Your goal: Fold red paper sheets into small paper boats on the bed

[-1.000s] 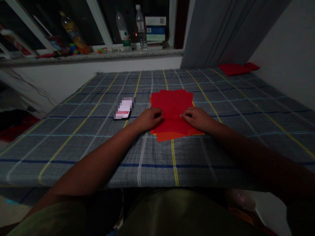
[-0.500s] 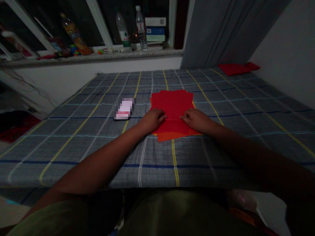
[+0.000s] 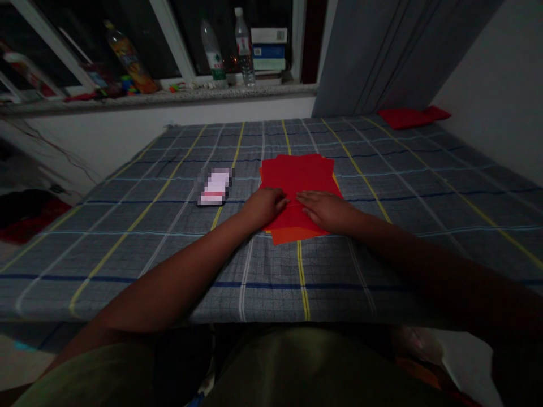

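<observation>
Red sheets of paper (image 3: 301,172) lie in a loose pile, their edges out of line. An orange sheet (image 3: 297,235) sticks out at the near side. At the left part of the pile is my left hand (image 3: 263,206), its fingers curled in and closed on the top red paper. My right hand (image 3: 328,210) rests flat on the right half of the red paper, fingers stretched out toward the left hand. A small gap separates the two hands' fingertips. A crease runs across the top sheet between them.
A phone (image 3: 216,186) with a blurred-out screen lies left of the paper on the checked cloth (image 3: 169,249). A red item (image 3: 411,117) is at the far right corner. Bottles (image 3: 244,51) and stacked books (image 3: 268,53) stand on the windowsill (image 3: 178,97).
My right hand has gone from curled fingers at the paper to lying flat on it, its fingertips slightly farther left. My left hand has stayed in place.
</observation>
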The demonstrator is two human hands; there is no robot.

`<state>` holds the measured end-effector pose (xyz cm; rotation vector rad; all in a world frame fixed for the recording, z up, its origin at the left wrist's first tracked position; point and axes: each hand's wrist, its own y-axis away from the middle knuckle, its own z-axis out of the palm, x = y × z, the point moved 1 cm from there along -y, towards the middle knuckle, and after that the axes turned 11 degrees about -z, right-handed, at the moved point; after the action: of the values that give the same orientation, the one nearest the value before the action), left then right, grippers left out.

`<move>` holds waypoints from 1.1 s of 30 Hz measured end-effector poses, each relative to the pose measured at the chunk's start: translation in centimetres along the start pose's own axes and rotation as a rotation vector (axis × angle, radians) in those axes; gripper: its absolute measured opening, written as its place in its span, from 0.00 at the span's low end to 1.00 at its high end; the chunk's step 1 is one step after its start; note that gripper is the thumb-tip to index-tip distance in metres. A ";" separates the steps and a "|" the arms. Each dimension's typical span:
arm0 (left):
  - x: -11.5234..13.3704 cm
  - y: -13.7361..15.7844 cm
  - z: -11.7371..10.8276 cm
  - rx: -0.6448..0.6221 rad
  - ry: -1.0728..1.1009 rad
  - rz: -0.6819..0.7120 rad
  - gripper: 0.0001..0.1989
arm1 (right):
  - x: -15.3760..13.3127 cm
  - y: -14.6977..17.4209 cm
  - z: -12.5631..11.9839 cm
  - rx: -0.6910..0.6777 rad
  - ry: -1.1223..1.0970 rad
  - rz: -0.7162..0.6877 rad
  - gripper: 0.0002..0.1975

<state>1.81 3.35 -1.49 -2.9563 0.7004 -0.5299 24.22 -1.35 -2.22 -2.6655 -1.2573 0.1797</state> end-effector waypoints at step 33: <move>-2.1 -0.9 -1.5 -0.158 0.144 0.312 0.11 | -0.1 0.1 -0.3 -0.147 -0.010 0.029 0.31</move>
<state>-0.11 5.09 -0.58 -2.8818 1.2452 -0.6909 24.34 -1.54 -1.96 -2.8113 -1.2821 0.1080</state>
